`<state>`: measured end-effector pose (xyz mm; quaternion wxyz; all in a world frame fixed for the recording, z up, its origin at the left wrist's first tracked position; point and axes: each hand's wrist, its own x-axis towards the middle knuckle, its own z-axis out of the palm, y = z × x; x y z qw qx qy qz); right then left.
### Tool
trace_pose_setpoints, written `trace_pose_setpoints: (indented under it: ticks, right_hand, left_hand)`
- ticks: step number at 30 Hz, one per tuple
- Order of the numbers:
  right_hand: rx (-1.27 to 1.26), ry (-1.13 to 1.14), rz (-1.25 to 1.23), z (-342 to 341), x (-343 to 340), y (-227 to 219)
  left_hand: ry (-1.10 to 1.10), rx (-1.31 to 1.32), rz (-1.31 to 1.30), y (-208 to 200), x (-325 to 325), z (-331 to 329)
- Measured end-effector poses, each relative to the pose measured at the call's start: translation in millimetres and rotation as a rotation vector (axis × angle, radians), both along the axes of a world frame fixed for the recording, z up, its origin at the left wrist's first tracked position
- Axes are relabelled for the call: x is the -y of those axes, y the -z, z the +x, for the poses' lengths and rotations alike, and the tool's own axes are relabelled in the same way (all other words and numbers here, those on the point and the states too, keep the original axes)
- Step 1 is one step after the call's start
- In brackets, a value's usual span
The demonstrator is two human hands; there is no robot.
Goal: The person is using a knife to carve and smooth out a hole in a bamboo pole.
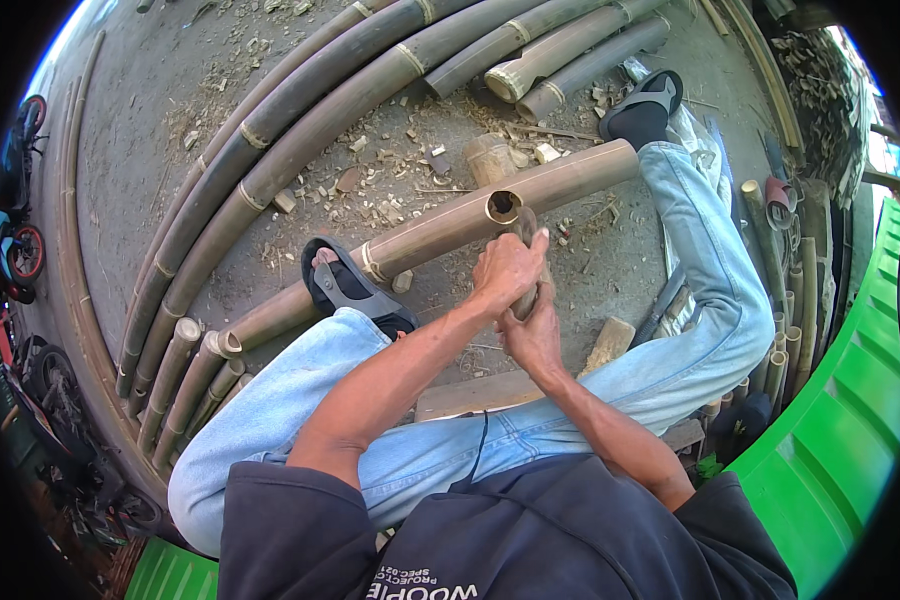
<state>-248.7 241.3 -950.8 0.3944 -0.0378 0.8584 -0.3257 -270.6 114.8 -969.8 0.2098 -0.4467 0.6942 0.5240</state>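
Note:
A thick bamboo pole (pixel 430 228) lies across the ground between my legs, with a dark round hole (pixel 503 207) cut in its upper side. Both hands grip a brown, elongated, wooden-looking piece (pixel 527 224) at the near edge of the hole; its exact kind and its lower end are hidden. My left hand (pixel 508 270) is wrapped round its upper part, the thumb pointing up. Just below, my right hand (pixel 535 328) is closed round the lower part. My sandalled left foot (pixel 348 290) rests against the pole, left of the hole.
Long bamboo poles (pixel 300 130) lie beyond, and shorter cut lengths (pixel 560 60) sit at the top. Wood chips and a short bamboo stub (pixel 490 158) are scattered on the ground. My right foot (pixel 642 108) is near the pole's far end. Green corrugated sheet (pixel 820 440) stands at the right.

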Motion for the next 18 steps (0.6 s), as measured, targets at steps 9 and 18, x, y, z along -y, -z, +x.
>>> trace_pose_setpoints:
  ticks: [9,18]
  right_hand:
    - [-0.371,-0.35,-0.023,-36,-25,24]
    - [-0.468,-1.43,0.34,-214,71,-41]
  left_hand:
    - [-0.06,-0.273,-0.025,31,-21,-9]
    - [-1.23,-0.482,0.893,25,-2,-59]
